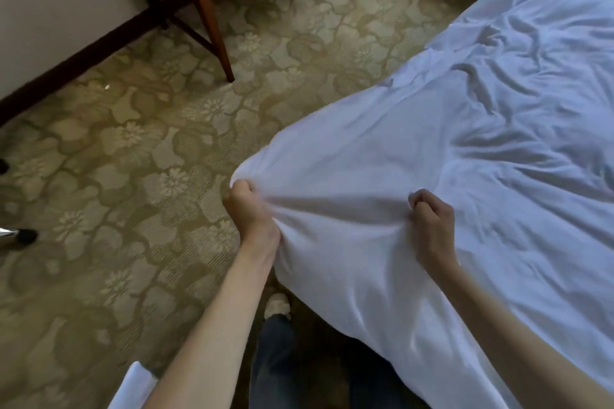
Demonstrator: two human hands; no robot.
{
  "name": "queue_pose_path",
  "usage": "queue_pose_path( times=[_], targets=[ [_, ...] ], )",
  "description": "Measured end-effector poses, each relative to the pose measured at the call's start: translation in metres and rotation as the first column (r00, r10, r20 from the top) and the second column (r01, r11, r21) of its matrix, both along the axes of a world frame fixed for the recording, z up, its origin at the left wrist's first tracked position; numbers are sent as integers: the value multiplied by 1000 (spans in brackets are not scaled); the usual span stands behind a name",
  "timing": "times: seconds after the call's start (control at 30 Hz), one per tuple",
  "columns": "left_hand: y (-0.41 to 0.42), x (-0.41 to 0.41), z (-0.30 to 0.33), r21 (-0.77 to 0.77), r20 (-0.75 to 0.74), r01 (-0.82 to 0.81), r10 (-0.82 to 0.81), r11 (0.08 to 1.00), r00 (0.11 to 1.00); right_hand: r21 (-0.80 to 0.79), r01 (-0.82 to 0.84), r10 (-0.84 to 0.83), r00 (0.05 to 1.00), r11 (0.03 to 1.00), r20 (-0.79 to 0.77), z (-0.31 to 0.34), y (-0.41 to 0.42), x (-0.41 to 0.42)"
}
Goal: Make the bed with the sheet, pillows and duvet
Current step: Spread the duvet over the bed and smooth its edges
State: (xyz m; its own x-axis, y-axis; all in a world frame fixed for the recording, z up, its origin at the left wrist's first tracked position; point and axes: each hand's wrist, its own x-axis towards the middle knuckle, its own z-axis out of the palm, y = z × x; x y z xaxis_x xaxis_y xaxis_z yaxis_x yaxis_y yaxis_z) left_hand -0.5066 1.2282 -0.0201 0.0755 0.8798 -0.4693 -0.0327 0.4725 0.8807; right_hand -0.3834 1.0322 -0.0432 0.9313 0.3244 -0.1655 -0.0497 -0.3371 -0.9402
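Both hands are on the white duvet point(415, 149) at the bed's point(564, 3) corner. The left hand point(247, 209) clenches a bunched fistful of the soft cloth, fingers point(241, 189) curled tight around it. The right hand point(432, 219) pinches a fold further along, knuckles up. The fabric pulls into taut creases between the two grips, crumpled and rumpled across the mattress beyond. Underfoot lies a green-gold floral carpet point(133, 149), and a slim wooden leg point(207, 10) stands near the wall.
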Motion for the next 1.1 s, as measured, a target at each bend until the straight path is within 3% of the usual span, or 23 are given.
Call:
queue_pose_path(
  times=[0.07, 0.13, 0.2, 0.27, 0.33, 0.4, 0.67, 0.87, 1.1],
  targets=[
    [6, -25, 2, 97, -50, -110, 115, 989, 992, -4, -9, 9, 999, 1000, -47, 0, 8, -1],
    [7, -48, -16, 150, -189, -132, 159, 980, 969, -107, -45, 42, 998, 993, -37, -8, 17, -7],
    [5, -60, -49, 72, -374, 14, 13, 997, 927, -195, -110, 105, 994, 975, -38, -19, 21, -17],
    [1, -63, -79, -114, -499, 269, -289, 956, 817, -239, -175, 164, 984, 955, -66, -28, 21, -27],
    [-7, -61, -89, -238, -476, 459, -515, 856, 713, -275, -201, 184, 979, 940, -87, -36, 19, -35],
    [-14, -59, -93, -220, -418, 579, -612, 785, 671, -292, -201, 179, 979, 935, -101, -40, 17, -40],
    [-13, -51, -69, -195, -317, 579, -610, 791, 726, -306, -150, 120, 986, 940, -116, -21, -8, -45],
    [-21, -18, -21, -103, -332, 736, -721, 669, 608, -233, -20, 4, 997, 972, -72, 19, -29, -42],
    [-54, 42, 35, 17, -262, 881, -849, 472, 459, -136, 259, -261, 965, 956, 5, 71, -76, -21]
  ],
)
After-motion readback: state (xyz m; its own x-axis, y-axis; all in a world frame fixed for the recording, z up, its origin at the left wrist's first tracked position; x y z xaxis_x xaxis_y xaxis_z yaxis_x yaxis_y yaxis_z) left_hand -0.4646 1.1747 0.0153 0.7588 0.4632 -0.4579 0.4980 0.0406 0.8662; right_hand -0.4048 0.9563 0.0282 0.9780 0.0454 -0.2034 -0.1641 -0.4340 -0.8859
